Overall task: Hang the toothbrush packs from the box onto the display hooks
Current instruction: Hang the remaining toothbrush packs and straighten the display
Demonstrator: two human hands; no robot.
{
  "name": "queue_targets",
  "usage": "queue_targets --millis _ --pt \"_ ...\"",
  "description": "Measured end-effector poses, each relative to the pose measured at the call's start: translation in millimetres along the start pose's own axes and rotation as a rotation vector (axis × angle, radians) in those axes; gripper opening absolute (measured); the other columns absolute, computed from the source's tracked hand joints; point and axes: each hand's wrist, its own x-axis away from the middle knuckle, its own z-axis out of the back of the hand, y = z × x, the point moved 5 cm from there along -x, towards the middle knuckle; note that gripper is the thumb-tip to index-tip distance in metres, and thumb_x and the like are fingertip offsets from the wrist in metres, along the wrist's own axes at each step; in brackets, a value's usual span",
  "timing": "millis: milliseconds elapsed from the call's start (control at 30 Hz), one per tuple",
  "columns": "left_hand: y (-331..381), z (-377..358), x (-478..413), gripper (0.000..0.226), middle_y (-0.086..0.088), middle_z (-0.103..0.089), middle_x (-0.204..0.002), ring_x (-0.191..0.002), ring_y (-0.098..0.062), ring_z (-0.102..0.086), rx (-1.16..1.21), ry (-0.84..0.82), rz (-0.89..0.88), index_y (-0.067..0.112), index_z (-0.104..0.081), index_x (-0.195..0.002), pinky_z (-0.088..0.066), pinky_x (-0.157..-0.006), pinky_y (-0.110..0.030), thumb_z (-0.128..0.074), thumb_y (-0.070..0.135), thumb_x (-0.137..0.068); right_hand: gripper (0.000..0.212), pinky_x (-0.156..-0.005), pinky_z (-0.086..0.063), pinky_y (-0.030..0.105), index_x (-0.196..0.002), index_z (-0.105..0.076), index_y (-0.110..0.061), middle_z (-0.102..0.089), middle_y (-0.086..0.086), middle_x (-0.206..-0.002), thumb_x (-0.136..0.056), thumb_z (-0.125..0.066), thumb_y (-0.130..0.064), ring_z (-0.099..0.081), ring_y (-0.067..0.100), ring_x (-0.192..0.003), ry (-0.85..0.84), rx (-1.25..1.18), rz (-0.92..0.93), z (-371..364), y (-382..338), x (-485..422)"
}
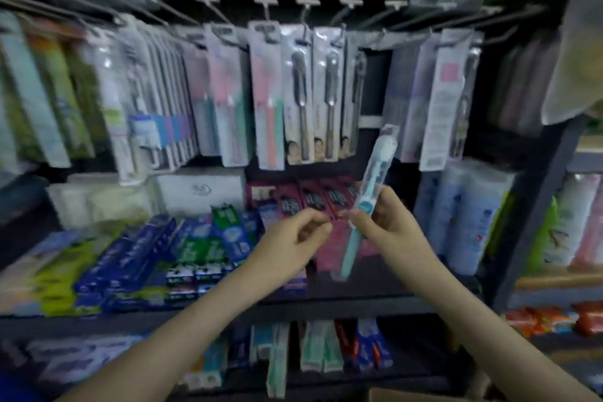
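The toothbrush pack (375, 173), a teal brush in a clear sleeve, is held in front of the shelving, below the row of display hooks (306, 15). It is tilted, brush head up and to the right. The right hand (388, 215) grips its lower half, fingers curled round it. The left hand (293, 238) is just beside, fingers curled; blur hides whether they pinch anything. Other packs (297, 91) hang on the hooks. Toothpaste cartons (195, 238) lie on the shelf below.
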Motion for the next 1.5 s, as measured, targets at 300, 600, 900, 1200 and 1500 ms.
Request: queue_targets --millis 300,600,900,1200,1500 --pt "8 136 10 0.024 0.004 -0.071 -0.083 -0.081 -0.018 -0.068 0.032 0.33 -0.053 0.034 -0.062 -0.083 -0.055 -0.079 -0.042 -0.053 0.017 -0.098 0.065 -0.081 -0.032 -0.004 -0.15 -0.01 -0.026 -0.025 -0.023 -0.137 -0.098 -0.047 -0.012 -0.039 -0.009 -0.115 -0.225 0.166 0.221 -119 -90 -62" --pt "14 202 54 0.017 0.006 -0.07 -0.099 -0.092 -0.009 -0.067 -0.033 0.501 0.062 0.031 -0.064 -0.107 -0.054 -0.083 -0.028 -0.051 0.023 -0.098 0.018 -0.064 -0.053 0.024 -0.115 -0.048 -0.025 -0.059 0.0 -0.096 -0.097 -0.051 -0.022 -0.062 0.009 -0.075 -0.344 -0.182 0.184 -179 -100 -76" --pt "-13 318 92 0.036 0.0 -0.055 -0.124 -0.099 -0.015 -0.056 -0.691 0.762 0.137 0.02 -0.051 -0.132 -0.043 -0.08 -0.022 -0.054 0.02 -0.096 0.019 -0.05 -0.047 0.029 -0.106 -0.045 -0.005 -0.059 0.02 -0.096 -0.104 -0.029 -0.016 -0.051 0.021 -0.06 -0.398 -0.331 0.077 -261 -130 -105" --pt "-61 417 52 0.058 -0.022 -0.032 -0.151 -0.138 -0.039 -0.032 -1.115 0.776 0.021 0.014 -0.04 -0.145 -0.027 -0.112 -0.052 -0.045 0.037 -0.092 0.021 -0.049 -0.045 0.031 -0.102 -0.05 -0.014 -0.061 0.003 -0.076 -0.101 -0.043 -0.033 -0.049 0.017 -0.052 -0.377 -0.353 0.081 -355 -158 -156" --pt "-93 446 0 0.086 -0.006 0.023 -0.157 -0.145 -0.023 0.02 -1.112 0.726 -0.007 0.036 0.013 -0.147 0.014 -0.114 -0.044 -0.02 0.073 -0.078 0.018 -0.055 -0.049 0.034 -0.099 -0.051 -0.02 -0.062 0.004 -0.081 -0.102 -0.038 -0.033 -0.052 0.014 -0.055 -0.177 -0.272 0.052 -380 -154 -196"
